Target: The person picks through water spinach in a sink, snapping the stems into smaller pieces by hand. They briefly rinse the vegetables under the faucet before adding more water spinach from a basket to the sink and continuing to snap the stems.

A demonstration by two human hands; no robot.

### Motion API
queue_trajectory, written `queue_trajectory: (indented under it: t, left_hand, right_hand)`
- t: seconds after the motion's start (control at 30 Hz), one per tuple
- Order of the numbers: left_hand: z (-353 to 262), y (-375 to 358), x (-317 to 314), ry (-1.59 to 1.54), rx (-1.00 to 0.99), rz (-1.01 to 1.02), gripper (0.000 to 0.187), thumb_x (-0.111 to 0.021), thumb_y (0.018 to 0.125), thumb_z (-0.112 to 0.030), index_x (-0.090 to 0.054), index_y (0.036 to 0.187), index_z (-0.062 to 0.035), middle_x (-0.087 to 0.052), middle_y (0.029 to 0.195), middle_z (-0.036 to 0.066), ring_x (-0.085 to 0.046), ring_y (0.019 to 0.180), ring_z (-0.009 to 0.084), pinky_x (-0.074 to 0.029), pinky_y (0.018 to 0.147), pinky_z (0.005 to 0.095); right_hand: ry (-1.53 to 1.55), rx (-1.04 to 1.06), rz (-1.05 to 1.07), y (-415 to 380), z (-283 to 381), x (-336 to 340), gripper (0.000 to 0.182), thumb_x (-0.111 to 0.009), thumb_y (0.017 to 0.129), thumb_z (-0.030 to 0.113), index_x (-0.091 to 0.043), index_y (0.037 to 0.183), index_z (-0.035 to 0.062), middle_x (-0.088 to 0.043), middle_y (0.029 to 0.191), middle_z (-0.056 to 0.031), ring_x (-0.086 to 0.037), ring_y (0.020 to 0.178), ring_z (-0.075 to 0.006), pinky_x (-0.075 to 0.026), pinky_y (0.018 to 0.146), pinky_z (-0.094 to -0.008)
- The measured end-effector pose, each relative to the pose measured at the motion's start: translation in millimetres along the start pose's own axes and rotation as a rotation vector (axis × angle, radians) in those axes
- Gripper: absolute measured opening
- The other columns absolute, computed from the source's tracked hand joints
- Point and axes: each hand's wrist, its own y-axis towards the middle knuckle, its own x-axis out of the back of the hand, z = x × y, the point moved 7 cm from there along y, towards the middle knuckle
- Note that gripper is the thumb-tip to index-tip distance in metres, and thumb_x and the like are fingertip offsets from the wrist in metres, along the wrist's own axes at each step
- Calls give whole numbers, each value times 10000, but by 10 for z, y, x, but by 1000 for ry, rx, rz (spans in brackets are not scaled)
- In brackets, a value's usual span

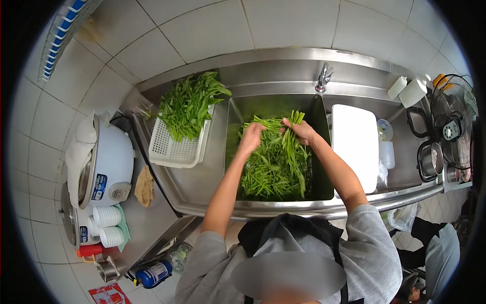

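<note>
Leafy green vegetables [271, 175] fill much of the steel sink basin [235, 109]. Over its far part, my right hand [304, 130] is closed round a bunch of green stems [294, 147], whose leaves hang down toward the near side. To the left of it, my left hand [251, 136] has its fingers curled at the ends of more green stems, which lie between the two hands. On the left drainboard, a white perforated basket [174, 149] bears a heap of long leafy greens [190, 104].
A faucet [322, 78] rises behind the basin. Right of it stands a white board [354, 149], then bottles [412, 92], pans and a fan [453, 129]. Rice cookers [114, 157] and stacked white bowls [109, 223] are at the left. Another person [443, 258] is at the lower right.
</note>
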Motion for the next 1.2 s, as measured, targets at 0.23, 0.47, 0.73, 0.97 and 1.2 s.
queue_trajectory:
  t: [0.23,0.47,0.73,0.97,1.2]
  left_hand:
    - [-11,-156,-578,641,17,-3,271,-630,743,-394,-653,817,-134,-594,619,96,-588,610,234,-447,582,369]
    - [-101,5,-435,606,-88,30,211,-597,742,-285,-657,838,-107,-606,660,130,-589,632,253,-451,615,362]
    - [-17,132,-186,577,-32,277,272,-611,761,-294,-645,885,-55,-624,720,126,-589,676,221,-450,664,355]
    - [-59,80,-182,459,-60,365,387,-631,770,-379,-640,913,-20,-638,820,135,-589,760,194,-449,742,345]
    - [168,40,-154,503,-7,271,409,-650,753,-407,-629,881,-20,-629,854,151,-599,847,227,-444,787,354]
  right_hand:
    - [-13,121,-283,-91,197,-11,341,-673,767,343,-583,862,28,-611,738,-85,-571,626,-156,-503,558,-332]
    - [-406,242,-222,-162,429,26,390,-721,720,350,-610,875,10,-610,793,-44,-557,714,-126,-474,634,-305]
    - [-700,314,-98,-113,598,34,301,-735,708,285,-600,779,25,-571,700,0,-483,642,-95,-409,593,-266]
    - [-596,296,-41,-101,647,-88,257,-716,728,247,-570,720,35,-535,633,6,-443,578,-77,-380,534,-257]
    - [-566,261,-89,-105,549,-64,235,-713,727,230,-574,697,44,-542,609,6,-458,552,-75,-380,512,-251]
